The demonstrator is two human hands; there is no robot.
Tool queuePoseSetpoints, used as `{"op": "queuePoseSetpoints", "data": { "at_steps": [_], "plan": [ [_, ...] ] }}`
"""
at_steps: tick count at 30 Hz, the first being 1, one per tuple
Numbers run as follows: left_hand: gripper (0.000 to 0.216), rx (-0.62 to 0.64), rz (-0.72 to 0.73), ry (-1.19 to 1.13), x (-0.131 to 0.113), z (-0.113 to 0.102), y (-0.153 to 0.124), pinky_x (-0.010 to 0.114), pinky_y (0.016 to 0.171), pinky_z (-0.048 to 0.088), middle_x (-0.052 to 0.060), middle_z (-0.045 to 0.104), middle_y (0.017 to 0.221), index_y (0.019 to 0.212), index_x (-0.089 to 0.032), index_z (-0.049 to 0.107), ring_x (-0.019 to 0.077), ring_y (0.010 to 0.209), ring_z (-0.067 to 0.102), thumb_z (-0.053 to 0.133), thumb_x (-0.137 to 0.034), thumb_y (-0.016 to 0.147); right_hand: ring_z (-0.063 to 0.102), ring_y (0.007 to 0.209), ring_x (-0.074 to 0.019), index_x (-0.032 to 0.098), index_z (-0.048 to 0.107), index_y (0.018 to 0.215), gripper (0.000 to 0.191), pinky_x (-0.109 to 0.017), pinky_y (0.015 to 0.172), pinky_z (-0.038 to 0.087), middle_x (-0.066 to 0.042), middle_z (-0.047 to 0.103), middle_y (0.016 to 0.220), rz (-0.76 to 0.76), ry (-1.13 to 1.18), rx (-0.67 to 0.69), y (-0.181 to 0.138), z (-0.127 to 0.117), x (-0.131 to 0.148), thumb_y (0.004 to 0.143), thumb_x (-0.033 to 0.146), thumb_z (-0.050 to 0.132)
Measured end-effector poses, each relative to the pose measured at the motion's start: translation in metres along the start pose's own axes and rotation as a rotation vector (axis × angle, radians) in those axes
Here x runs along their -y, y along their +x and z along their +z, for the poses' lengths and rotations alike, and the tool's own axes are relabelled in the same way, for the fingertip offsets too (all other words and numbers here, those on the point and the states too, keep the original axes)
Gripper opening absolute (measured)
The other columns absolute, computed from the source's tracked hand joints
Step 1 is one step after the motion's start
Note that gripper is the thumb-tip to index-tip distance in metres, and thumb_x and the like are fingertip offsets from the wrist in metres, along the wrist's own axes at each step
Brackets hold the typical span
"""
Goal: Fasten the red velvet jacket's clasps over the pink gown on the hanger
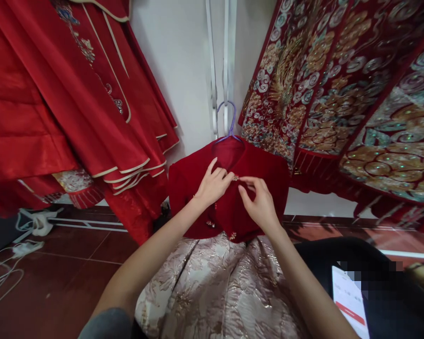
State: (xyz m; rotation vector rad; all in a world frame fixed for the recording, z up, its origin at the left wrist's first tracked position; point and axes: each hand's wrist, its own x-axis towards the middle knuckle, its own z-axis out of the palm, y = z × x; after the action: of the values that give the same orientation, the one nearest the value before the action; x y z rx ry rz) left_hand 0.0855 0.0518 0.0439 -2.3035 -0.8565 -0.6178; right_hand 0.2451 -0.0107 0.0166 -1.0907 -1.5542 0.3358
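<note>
A short dark red velvet jacket [198, 174] hangs on a purple hanger [232, 122] in front of me. Small jewelled buttons run down its front, one of them [235, 178] between my two hands. My left hand [215, 184] lies on the jacket, its index finger and thumb closed at that button's left side, the little finger raised. From the right, my right hand [259, 200] reaches the same button with its index fingertip, thumb bent close below. Lower down, a jewelled button [232, 236] sits near the hem, and another dangling ornament [210, 224] shows to its left.
A pale floral brocade skirt [212, 287] spreads below the jacket. Red satin garments [127, 127] hang at left, heavily embroidered ones [325, 94] at right. White cables [7, 268] lie on the tiled floor. At lower right a lit phone [349, 301] lies by a dark-clothed, partly blurred person.
</note>
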Motion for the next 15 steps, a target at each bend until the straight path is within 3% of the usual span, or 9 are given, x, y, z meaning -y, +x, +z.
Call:
{"op": "queuePoseSetpoints", "data": {
  "at_steps": [1,4,7,9,11,15],
  "plan": [
    [0.029,0.045,-0.005,-0.002,0.000,-0.001,0.001,0.046,0.110,0.029,0.006,0.062,0.087,0.103,-0.015,0.060,0.0184,0.087,0.058,0.033,-0.021,0.095,0.056,0.114,-0.0205,0.019,0.056,0.117,0.033,-0.038,0.102,0.044,-0.012,0.058,0.120,-0.049,0.077,-0.029,0.009,0.010,0.004,0.091,0.039,0.048],
    [0.033,0.256,-0.085,0.000,-0.001,-0.011,0.005,0.041,0.087,0.044,0.015,0.064,0.097,0.106,-0.007,0.061,0.0233,0.087,0.061,0.035,-0.025,0.093,0.044,0.130,-0.0192,0.020,0.043,0.132,0.046,-0.037,0.109,0.037,-0.012,0.048,0.139,-0.089,0.258,0.114,0.033,0.038,0.009,0.094,0.047,0.038],
    [0.032,0.516,-0.234,0.053,0.003,-0.029,0.008,0.039,0.074,0.042,0.019,0.068,0.088,0.092,-0.005,0.067,0.0266,0.080,0.064,0.037,-0.018,0.090,0.024,0.142,-0.0299,0.007,0.032,0.141,0.068,-0.049,0.113,0.026,-0.023,0.032,0.148,0.092,0.046,0.137,0.042,0.051,0.004,0.091,0.053,0.039],
    [0.033,0.613,-0.288,0.099,0.009,-0.042,0.009,0.039,0.074,0.039,0.020,0.069,0.082,0.082,-0.005,0.070,0.0277,0.079,0.066,0.039,-0.015,0.088,0.022,0.140,-0.0374,-0.005,0.028,0.140,0.075,-0.054,0.111,0.024,-0.033,0.029,0.145,0.183,-0.188,0.025,0.040,0.044,-0.002,0.090,0.049,0.040],
    [0.032,0.631,-0.314,0.144,0.019,-0.054,0.010,0.039,0.076,0.037,0.022,0.070,0.084,0.082,-0.004,0.071,0.0281,0.081,0.066,0.041,-0.013,0.086,0.032,0.134,-0.0392,-0.011,0.030,0.136,0.068,-0.054,0.107,0.028,-0.037,0.037,0.137,0.177,-0.375,-0.104,0.039,0.026,-0.010,0.092,0.040,0.036],
    [0.028,0.654,-0.380,0.235,0.042,-0.069,0.014,0.038,0.079,0.033,0.022,0.070,0.088,0.084,-0.004,0.071,0.0273,0.085,0.065,0.044,-0.010,0.083,0.049,0.119,-0.0346,-0.003,0.046,0.127,0.048,-0.049,0.100,0.037,-0.029,0.054,0.121,0.086,-0.589,-0.150,0.058,-0.018,-0.023,0.092,0.026,0.031]
  ]
}}
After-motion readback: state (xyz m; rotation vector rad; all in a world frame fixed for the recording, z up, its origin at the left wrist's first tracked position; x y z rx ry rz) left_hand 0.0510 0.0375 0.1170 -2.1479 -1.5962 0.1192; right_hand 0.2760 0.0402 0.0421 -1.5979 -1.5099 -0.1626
